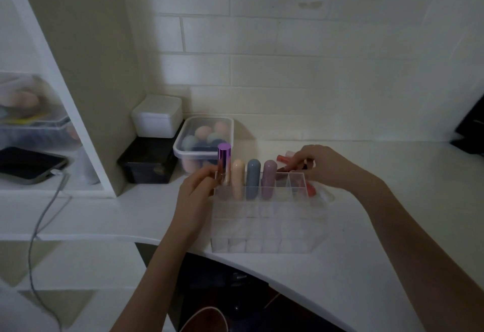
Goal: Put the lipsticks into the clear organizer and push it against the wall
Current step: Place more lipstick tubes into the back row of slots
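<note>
The clear organizer (267, 227) stands on the white desk, away from the tiled wall. Its back row holds a metallic purple lipstick (224, 164), a peach one (238, 178), a grey-blue one (253, 177) and a mauve one (269, 177), all upright. My left hand (196, 193) holds the organizer's back left corner beside the purple lipstick. Behind the organizer's right end, my right hand (319, 166) reaches into a pile of loose red and pink lipsticks (284, 160), fingers curled around one of them. Part of the pile is hidden by the hand.
A clear lidded box of makeup sponges (207, 135) sits by the wall at the back left, next to a white box (157, 115) stacked on a black box (149, 161). A shelf unit (86, 122) and a grey cable (42, 221) are at left.
</note>
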